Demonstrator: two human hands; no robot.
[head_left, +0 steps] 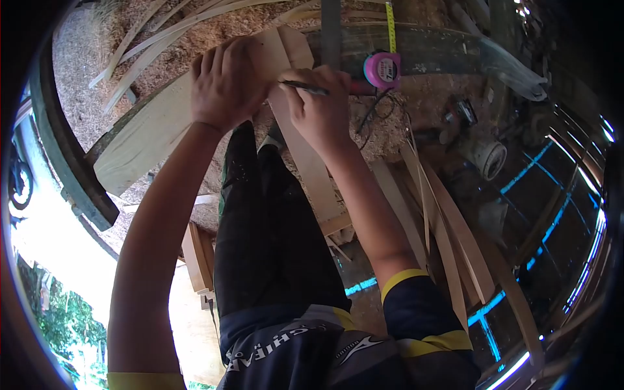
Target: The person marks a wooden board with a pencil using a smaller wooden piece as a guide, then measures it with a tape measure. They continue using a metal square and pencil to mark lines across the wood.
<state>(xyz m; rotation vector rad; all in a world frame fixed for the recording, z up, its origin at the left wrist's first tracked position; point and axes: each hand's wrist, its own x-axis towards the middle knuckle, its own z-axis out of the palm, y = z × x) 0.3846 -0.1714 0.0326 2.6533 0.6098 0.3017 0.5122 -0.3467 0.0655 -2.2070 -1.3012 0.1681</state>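
My left hand [227, 84] presses down on a pale wooden board [270, 52], its fingers bent and close together over the wood. Beside it, my right hand [318, 107] pinches a dark pencil [304, 86], whose tip points left over the board near my left thumb. From below my right hand, a long narrow plank [305, 166] runs down toward my legs. To the right of my right hand lies a pink tape measure [382, 70] with its yellow blade [391, 26] partly out. Both palms are hidden.
Wood shavings [156, 39] and thin strips cover the ground at the back. A wide pale board [140, 143] lies at left, near a dark curved beam [62, 143]. Several long planks [448, 227] lean at right, near a white container [493, 160].
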